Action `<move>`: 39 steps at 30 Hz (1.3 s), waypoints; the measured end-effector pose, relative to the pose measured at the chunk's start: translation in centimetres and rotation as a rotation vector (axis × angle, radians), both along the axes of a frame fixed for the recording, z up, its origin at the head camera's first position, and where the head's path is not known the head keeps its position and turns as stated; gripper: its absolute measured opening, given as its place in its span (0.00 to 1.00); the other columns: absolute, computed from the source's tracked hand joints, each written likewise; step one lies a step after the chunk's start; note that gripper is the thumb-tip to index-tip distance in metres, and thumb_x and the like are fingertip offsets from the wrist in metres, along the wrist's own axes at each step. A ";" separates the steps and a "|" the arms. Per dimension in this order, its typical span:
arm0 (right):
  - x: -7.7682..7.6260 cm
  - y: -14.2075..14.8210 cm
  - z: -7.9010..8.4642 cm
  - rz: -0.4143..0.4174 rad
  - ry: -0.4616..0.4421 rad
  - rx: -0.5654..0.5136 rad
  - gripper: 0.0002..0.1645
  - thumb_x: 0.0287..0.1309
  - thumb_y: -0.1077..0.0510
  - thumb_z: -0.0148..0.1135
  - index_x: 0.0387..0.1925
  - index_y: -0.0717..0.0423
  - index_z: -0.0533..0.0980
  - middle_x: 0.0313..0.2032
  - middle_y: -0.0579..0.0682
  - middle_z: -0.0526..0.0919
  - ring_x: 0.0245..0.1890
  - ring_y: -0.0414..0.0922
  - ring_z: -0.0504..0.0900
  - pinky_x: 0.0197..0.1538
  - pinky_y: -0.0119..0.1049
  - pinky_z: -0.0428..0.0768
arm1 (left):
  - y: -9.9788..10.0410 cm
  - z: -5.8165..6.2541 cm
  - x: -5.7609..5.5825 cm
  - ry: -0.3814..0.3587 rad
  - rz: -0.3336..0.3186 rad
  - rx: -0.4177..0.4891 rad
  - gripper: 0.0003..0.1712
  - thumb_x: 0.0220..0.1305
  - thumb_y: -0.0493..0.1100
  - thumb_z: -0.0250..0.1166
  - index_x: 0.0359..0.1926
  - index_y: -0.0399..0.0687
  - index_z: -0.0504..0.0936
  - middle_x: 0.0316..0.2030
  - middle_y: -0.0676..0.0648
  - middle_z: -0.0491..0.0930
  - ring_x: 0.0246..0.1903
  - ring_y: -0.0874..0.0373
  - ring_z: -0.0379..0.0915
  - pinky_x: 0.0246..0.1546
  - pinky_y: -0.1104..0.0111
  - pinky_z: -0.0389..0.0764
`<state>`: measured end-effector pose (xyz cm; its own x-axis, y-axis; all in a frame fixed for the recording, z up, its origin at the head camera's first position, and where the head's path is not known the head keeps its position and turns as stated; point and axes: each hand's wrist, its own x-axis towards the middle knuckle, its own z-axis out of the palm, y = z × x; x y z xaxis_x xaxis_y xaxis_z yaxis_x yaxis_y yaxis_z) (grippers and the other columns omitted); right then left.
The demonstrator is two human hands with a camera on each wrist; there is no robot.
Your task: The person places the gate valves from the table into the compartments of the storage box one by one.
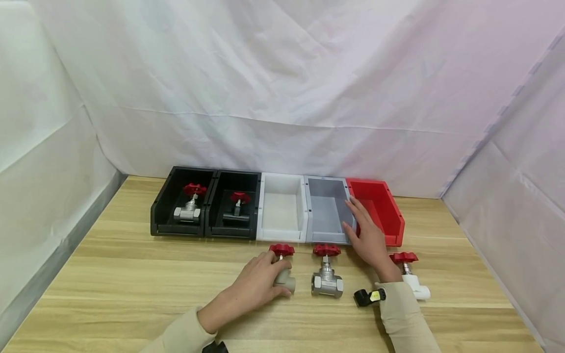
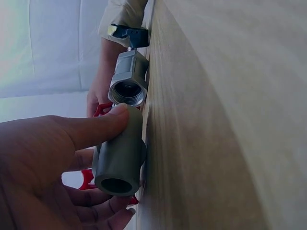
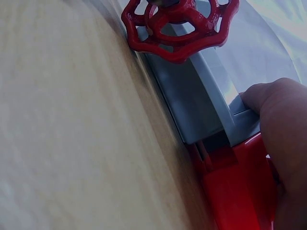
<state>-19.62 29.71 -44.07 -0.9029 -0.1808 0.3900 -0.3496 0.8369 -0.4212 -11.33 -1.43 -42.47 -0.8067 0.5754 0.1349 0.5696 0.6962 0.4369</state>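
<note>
My left hand (image 1: 260,282) grips a grey-beige plastic valve (image 1: 284,280) with a red handwheel; its thumb lies along the pipe body (image 2: 120,155) in the left wrist view. My right hand (image 1: 368,240) rests at the wall between the grey bin (image 1: 328,238) and the red bin (image 1: 388,240), its fingers mostly straight. In the right wrist view the thumb (image 3: 283,103) touches the grey bin's rim. Between the hands a steel valve (image 1: 326,282) stands upright on the table, red wheel on top. A white plastic valve (image 1: 415,287) is partly hidden behind the right forearm.
Left in the row, one black bin (image 1: 176,229) holds a steel valve (image 1: 189,211) and another black bin (image 1: 231,232) a dark valve (image 1: 237,213). A white bin (image 1: 280,235) stands mid-row. White cloth (image 1: 282,98) hangs behind the wooden table (image 1: 132,284).
</note>
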 end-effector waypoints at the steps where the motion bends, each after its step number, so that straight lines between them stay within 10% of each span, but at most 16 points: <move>1: 0.0 0.0 0.0 0.001 0.001 0.000 0.49 0.53 0.56 0.70 0.73 0.41 0.56 0.73 0.43 0.52 0.66 0.55 0.63 0.48 0.58 0.76 | 0.0 0.0 0.0 0.003 -0.001 -0.001 0.30 0.46 0.57 0.75 0.50 0.51 0.82 0.31 0.52 0.69 0.30 0.61 0.63 0.30 0.69 0.67; 39: -0.1 0.1 -0.2 0.004 0.015 -0.006 0.48 0.52 0.56 0.70 0.72 0.43 0.58 0.73 0.43 0.53 0.64 0.56 0.65 0.46 0.56 0.78 | 0.9 2.3 -1.5 0.093 -0.062 0.031 0.31 0.49 0.57 0.73 0.53 0.49 0.80 0.33 0.51 0.68 0.28 0.62 0.63 0.22 0.74 0.66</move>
<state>-19.70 29.76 -44.27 -0.8963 -0.1824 0.4043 -0.3592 0.8331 -0.4206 -12.84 -0.48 -40.13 -0.7531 0.6179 0.2259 0.6499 0.6454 0.4013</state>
